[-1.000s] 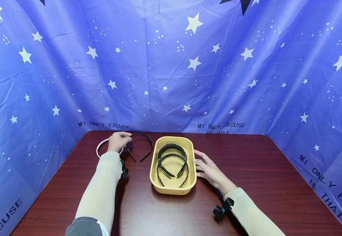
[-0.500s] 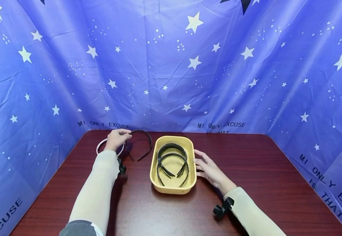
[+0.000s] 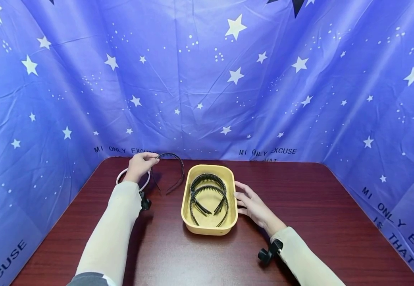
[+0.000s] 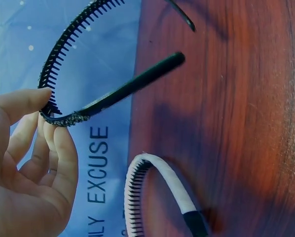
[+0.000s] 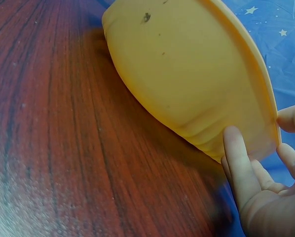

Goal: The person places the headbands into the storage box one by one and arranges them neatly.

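Observation:
A black toothed headband [image 4: 63,44] is pinched between the thumb and fingers of my left hand [image 3: 139,166], which grips one side of its arch. Glittery trim shows on the band near the fingertips in the left wrist view. Behind and below that hand, a white headband [image 4: 173,177] with dark ends lies on the table, partly covered in the head view. The yellow bin [image 3: 209,230] stands mid-table with black toothed headbands [image 3: 208,188] lying overlapped in it. My right hand [image 3: 258,208] rests its extended fingertips against the bin's right wall, some at the rim.
A dark red wood-grain table [image 3: 299,206] carries everything. Blue star-printed cloth [image 3: 207,99] hangs at its back and both sides. Each wrist wears a black camera mount, such as the one on the right wrist [image 3: 270,252].
My left hand has risen and shifted slightly left, lifting the black headband with it. The right hand and the yellow bin have hardly moved.

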A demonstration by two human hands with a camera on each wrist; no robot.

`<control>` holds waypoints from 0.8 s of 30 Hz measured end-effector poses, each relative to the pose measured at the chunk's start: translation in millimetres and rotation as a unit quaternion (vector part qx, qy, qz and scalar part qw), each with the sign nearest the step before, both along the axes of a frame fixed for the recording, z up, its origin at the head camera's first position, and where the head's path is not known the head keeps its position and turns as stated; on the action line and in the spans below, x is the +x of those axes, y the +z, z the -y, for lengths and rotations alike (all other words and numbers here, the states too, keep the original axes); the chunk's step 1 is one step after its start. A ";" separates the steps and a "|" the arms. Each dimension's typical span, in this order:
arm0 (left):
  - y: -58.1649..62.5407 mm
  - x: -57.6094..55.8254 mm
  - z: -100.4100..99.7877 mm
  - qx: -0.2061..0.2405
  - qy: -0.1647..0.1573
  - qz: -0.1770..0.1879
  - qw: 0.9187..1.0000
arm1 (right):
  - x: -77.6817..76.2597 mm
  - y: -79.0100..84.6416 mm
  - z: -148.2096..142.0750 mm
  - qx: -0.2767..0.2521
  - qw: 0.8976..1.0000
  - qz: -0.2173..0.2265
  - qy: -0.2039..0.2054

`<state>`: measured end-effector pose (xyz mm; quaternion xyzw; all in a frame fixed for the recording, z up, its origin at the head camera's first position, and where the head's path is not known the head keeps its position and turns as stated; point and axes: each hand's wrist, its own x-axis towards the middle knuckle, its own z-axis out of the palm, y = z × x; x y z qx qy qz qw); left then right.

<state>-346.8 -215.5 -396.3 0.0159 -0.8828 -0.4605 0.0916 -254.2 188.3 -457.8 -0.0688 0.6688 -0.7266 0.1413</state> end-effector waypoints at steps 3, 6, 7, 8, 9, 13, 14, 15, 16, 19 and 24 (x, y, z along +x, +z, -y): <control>3.2 2.9 -1.2 -0.005 -0.001 -0.017 1.000 | 0.2 0.1 0.0 -0.001 1.000 0.000 0.001; 5.7 6.3 -1.0 -0.024 -0.001 -0.033 0.999 | 0.6 -0.2 -0.3 -0.002 1.000 0.000 0.002; 6.6 7.3 -0.8 -0.025 0.002 -0.035 0.999 | 0.5 -0.1 -0.1 -0.002 1.000 0.000 0.002; 7.5 8.3 -0.6 -0.024 0.002 -0.037 0.999 | 0.6 -0.2 -0.3 -0.002 1.000 0.000 0.003; 8.3 9.3 -0.3 -0.022 0.003 -0.038 0.999 | 0.5 -0.2 -0.2 -0.001 1.000 0.000 0.003; 11.1 11.7 -0.3 0.002 -0.004 -0.032 0.999 | 0.4 -0.9 -0.5 0.000 1.000 -0.001 0.005; 11.9 12.3 -0.4 0.009 -0.007 -0.032 0.999 | 0.3 -1.0 -0.7 0.001 1.000 -0.002 0.005; 12.6 12.8 -0.7 0.014 -0.009 -0.032 0.999 | 0.2 -1.0 -0.8 0.001 1.000 -0.002 0.006; 13.5 13.2 -1.1 0.021 -0.011 -0.032 0.999 | 0.0 -1.0 -0.8 0.001 1.000 -0.003 0.006; 16.3 14.5 -2.9 0.038 -0.018 -0.034 0.999 | -0.1 -0.9 -1.1 0.000 1.000 -0.004 0.006; 20.0 17.2 -5.3 0.052 -0.027 -0.030 0.998 | -0.2 -1.2 -1.5 -0.005 1.000 -0.003 0.007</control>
